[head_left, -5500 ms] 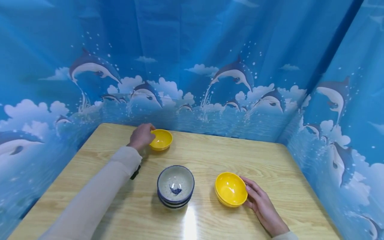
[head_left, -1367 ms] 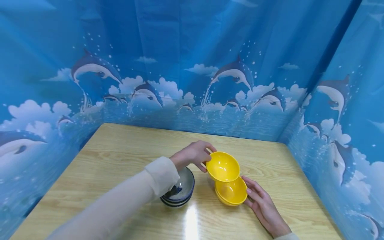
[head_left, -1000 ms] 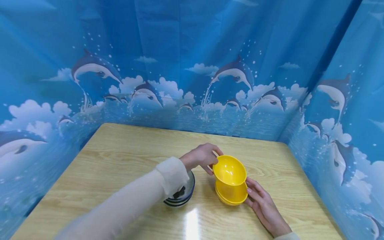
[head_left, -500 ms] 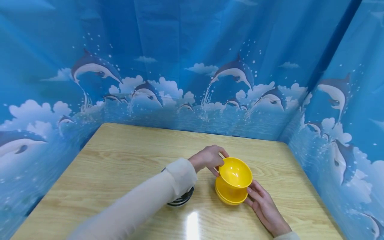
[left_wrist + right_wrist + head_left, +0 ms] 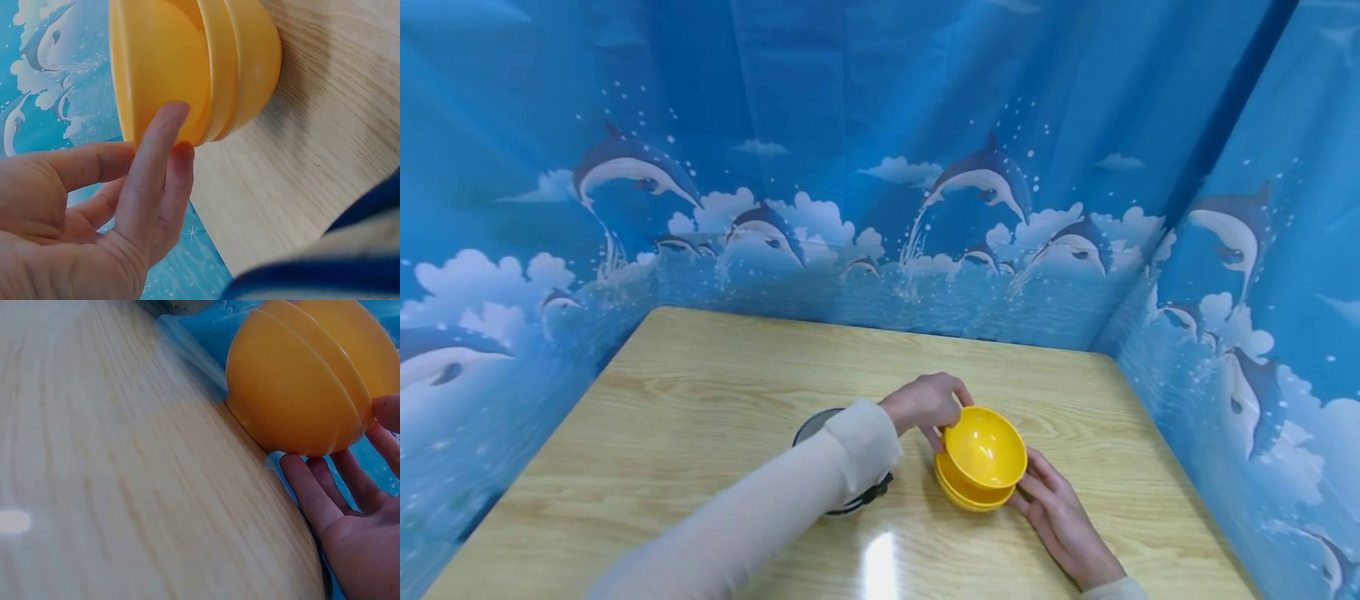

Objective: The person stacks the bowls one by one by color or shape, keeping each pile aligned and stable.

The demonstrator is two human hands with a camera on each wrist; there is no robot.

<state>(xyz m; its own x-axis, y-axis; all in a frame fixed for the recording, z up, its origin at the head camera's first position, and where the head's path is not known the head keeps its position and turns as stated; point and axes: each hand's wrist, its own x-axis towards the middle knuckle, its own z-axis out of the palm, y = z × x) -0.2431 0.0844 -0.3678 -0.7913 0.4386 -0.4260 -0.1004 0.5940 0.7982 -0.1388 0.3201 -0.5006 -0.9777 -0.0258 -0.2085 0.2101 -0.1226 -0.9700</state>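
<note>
My left hand (image 5: pixel 927 402) pinches the rim of a yellow bowl (image 5: pixel 987 446), low over two nested yellow bowls (image 5: pixel 958 493) on the table. In the left wrist view the held bowl (image 5: pixel 165 69) is tilted, its base partly inside the upper one of that stack (image 5: pixel 253 69). From the right, my right hand (image 5: pixel 1060 517) holds the stack; in the right wrist view its fingertips (image 5: pixel 294 464) touch the outer wall (image 5: pixel 287 387) and the thumb lies at the rim. Left of these stands a stack of grey bowls with blue rims (image 5: pixel 811 427), mostly hidden behind my left sleeve.
The wooden table (image 5: pixel 715 375) meets a blue dolphin-print curtain (image 5: pixel 850 167) along its back and sides. My left forearm (image 5: pixel 760 508) reaches across the front of the table, over the grey bowls.
My left hand picked up the yellow bowl from the back left, carried it right over the yellow stack, and has lowered it toward the stack. The right hand stays at the stack.
</note>
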